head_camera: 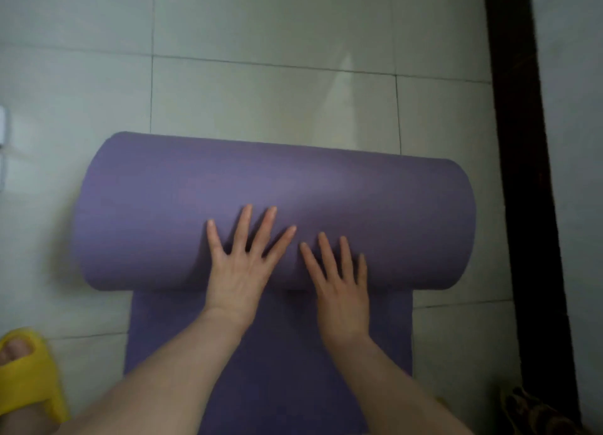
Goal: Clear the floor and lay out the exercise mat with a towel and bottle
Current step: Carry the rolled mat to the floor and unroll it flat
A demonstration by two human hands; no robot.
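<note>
Mat (274,186) is purple and lies on the tiled floor (261,91), and most of it is rolled up in a fat roll that runs from side to side. A short flat strip of it comes back from under the roll toward me. My left hand (239,264) and my right hand (339,287) both lie flat on the near side of the roll, close to its middle and close to each other. The fingers are straight and spread, so both hands are open and press on the roll; they do not hold it. I think the step in hand is the unrolling of the mat. The next move, I think, is a push away from me, so the roll turns over the bare tiles ahead. Both hands should push the same, or the mat may go crooked toward the dark strip (522,173) on the right. My foot in a yellow slipper (29,376) stands just beside the flat strip on the left. I see no towel and no bottle, so those parts look not yet done.
</note>
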